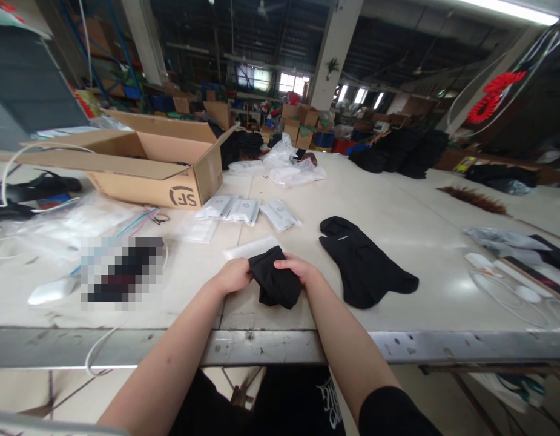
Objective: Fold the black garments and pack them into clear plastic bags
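A folded black fabric piece (276, 283) sits near the front edge of the pale work table (425, 242), gripped from both sides. My left hand (234, 277) closes on its left side and my right hand (298, 268) pinches its upper right corner. Just behind the fabric lies a flat clear plastic bag (251, 247). To the right, another black fabric piece (361, 261) lies spread flat, apart from my hands.
An open cardboard box (143, 160) stands at the back left. Small white packets (246, 211) lie behind the bag. Clear bags (295, 171) and black garment stacks (400, 151) sit farther back. Cables and plastic (511, 284) lie at the right; a blurred patch (120, 269) at the left.
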`<act>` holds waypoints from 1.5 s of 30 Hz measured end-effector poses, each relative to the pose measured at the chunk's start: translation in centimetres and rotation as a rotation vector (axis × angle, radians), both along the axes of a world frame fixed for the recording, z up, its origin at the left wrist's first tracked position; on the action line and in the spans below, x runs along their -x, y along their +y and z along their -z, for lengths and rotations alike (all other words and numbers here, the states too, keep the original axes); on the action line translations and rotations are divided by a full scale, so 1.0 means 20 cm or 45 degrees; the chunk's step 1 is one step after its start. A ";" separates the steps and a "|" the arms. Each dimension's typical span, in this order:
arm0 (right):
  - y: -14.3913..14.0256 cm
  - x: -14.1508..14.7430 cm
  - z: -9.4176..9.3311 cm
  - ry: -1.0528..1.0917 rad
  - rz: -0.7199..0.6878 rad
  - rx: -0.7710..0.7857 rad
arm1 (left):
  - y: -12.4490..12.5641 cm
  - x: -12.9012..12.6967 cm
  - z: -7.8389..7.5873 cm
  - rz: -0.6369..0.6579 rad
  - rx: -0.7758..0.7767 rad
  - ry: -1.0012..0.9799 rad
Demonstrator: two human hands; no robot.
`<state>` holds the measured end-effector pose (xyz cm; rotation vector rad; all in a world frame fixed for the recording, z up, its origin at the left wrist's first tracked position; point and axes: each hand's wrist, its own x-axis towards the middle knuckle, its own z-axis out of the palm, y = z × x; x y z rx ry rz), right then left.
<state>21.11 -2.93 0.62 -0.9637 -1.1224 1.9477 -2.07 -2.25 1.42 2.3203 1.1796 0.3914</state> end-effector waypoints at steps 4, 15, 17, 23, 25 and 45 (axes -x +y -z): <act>0.01 0.00 0.00 -0.023 0.004 0.010 | -0.01 0.00 0.00 0.012 0.011 -0.002; 0.00 0.00 -0.01 -0.015 0.009 -0.006 | 0.00 -0.01 -0.02 0.110 0.126 -0.068; 0.00 0.00 -0.01 -0.005 -0.011 -0.022 | -0.01 -0.01 -0.03 0.116 0.159 -0.054; 0.00 0.01 -0.01 -0.005 -0.033 -0.053 | -0.02 -0.02 -0.04 0.047 0.079 -0.034; 0.00 0.01 -0.01 -0.011 -0.012 -0.054 | -0.02 -0.02 -0.02 0.026 0.009 -0.042; 0.02 0.05 -0.01 -0.064 0.150 -0.050 | -0.04 -0.06 0.01 -0.624 -0.386 -0.459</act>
